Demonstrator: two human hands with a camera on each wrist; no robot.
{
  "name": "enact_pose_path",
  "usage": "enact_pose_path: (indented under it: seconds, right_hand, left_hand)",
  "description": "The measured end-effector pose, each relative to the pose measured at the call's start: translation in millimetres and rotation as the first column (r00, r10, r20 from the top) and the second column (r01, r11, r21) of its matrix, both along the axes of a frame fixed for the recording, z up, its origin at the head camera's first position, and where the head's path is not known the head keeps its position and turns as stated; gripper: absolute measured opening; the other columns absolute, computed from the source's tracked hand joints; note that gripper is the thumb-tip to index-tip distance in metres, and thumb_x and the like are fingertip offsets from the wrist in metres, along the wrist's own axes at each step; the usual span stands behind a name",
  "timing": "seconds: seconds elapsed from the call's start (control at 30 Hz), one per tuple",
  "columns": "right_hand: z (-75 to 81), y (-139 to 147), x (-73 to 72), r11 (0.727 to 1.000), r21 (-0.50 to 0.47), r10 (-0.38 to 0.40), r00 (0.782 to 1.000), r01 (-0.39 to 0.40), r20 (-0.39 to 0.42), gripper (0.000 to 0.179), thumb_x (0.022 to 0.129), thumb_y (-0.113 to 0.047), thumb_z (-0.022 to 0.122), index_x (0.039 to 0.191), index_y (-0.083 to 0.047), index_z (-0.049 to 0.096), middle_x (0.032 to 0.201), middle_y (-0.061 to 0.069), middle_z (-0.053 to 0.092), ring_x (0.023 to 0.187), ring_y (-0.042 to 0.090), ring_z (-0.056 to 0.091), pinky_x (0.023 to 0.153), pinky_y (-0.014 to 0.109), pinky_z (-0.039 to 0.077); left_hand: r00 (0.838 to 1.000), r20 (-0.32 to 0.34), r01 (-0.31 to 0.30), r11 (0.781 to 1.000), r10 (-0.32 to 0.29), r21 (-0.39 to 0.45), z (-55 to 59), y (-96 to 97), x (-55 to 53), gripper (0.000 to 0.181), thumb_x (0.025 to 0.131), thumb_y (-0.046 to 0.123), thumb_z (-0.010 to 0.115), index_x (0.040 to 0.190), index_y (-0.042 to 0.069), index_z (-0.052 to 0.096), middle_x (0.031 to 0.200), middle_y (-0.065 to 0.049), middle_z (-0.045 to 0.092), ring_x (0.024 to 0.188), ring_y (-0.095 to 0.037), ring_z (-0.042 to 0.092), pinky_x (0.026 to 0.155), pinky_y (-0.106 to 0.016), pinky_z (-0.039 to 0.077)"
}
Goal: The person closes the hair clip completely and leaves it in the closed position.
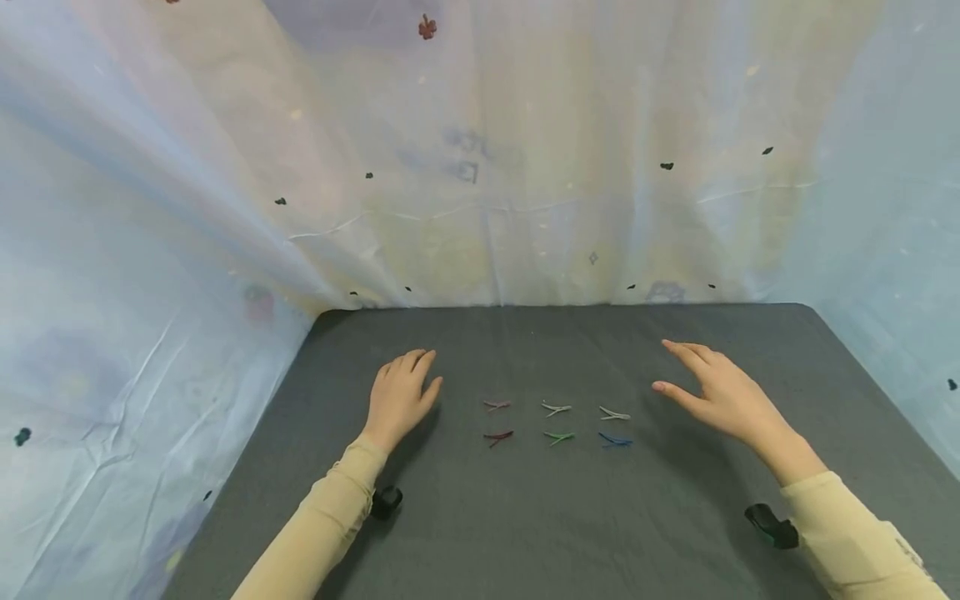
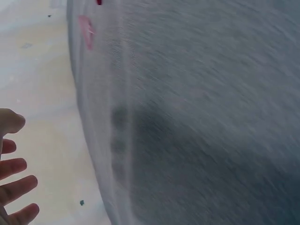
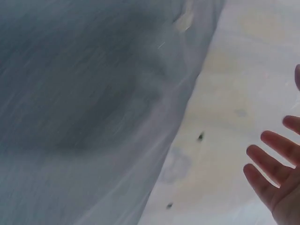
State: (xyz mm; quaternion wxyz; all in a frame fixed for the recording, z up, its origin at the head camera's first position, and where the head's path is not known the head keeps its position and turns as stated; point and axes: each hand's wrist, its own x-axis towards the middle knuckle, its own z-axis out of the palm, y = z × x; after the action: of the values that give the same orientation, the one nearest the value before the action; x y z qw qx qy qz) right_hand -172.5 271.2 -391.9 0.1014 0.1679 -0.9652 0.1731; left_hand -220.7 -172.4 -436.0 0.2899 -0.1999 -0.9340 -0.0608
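Small forked clips, like hair clips, lie apart in two rows. The back row has a pink clip [image 1: 497,406], a white clip [image 1: 556,409] and another whitish clip [image 1: 614,413]. Nearer me are a red clip [image 1: 498,437], a green clip [image 1: 558,437] and a blue clip [image 1: 616,440]. My left hand [image 1: 400,396] hovers left of them, fingers relaxed and holding nothing. To their right, my right hand [image 1: 723,396] is raised with fingers spread, also holding nothing. The left wrist view shows the pink clip near its top edge, blurred.
A dark grey cloth covers the table [image 1: 465,533]. Pale patterned curtains [image 1: 525,208] hang behind it and along both sides. Black straps with a small device [image 1: 772,527] sit at my wrists, below the sleeves [image 1: 855,525].
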Motion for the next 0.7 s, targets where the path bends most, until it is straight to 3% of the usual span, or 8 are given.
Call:
enact_pose_path:
  seconds: [0.2,0.3,0.37,0.47,0.7]
  right_hand:
    - [-1.8,-43.3,-15.2,0.992,-0.110,0.056,0.998,-0.056,0.001,0.055,0.090,-0.039,0.059,0.134,-0.008,0.048,0.127,0.016,0.055,0.112,0.034,0.054,0.086,0.052,0.045]
    - [-6.8,-67.5,-21.6,0.981,-0.178,0.080,0.997,-0.077,0.007,0.047,0.089,-0.033,0.061,0.129,-0.010,0.052,0.122,0.011,0.058,0.109,0.030,0.058,0.084,0.048,0.047]
    - [-10.4,-83.7,-25.1,0.971,-0.219,0.102,0.995,-0.095,0.018,0.044,0.090,-0.032,0.061,0.127,-0.010,0.054,0.119,0.010,0.059,0.106,0.028,0.059,0.084,0.046,0.048]
    - [-15.4,-106.4,-29.7,0.954,-0.275,0.138,0.989,-0.120,0.046,0.041,0.089,-0.029,0.061,0.125,-0.010,0.056,0.115,0.008,0.060,0.100,0.025,0.060,0.082,0.042,0.049]
    - [-32.7,-149.6,-40.4,0.913,-0.386,0.207,0.965,-0.131,0.160,0.034,0.090,-0.025,0.061,0.119,-0.010,0.059,0.112,0.010,0.061,0.092,0.020,0.062,0.074,0.033,0.052]
  left_hand:
    - [0.994,0.104,0.018,0.995,-0.029,0.102,5.7,17.0,-2.7,0.042,0.085,0.026,0.068,0.121,0.008,0.059,0.110,-0.012,0.063,0.090,-0.027,0.064,0.073,-0.042,0.051]
    - [0.975,0.213,0.025,0.983,-0.064,0.180,2.5,26.5,-3.9,0.043,0.085,0.026,0.067,0.123,0.009,0.057,0.111,-0.011,0.063,0.090,-0.025,0.064,0.073,-0.040,0.051]
    - [0.948,0.304,0.020,0.971,-0.094,0.238,-0.8,32.1,-3.7,0.044,0.086,0.027,0.067,0.124,0.010,0.057,0.111,-0.010,0.063,0.091,-0.024,0.063,0.075,-0.039,0.051]
    - [0.894,0.425,0.009,0.953,-0.143,0.302,-6.1,38.3,-3.5,0.044,0.086,0.028,0.066,0.125,0.012,0.056,0.108,-0.007,0.062,0.090,-0.022,0.062,0.075,-0.037,0.050]
    - [0.791,0.568,0.017,0.936,-0.227,0.351,-17.7,44.1,-5.3,0.050,0.084,0.027,0.069,0.128,0.011,0.053,0.105,-0.004,0.061,0.085,-0.016,0.058,0.070,-0.031,0.047]
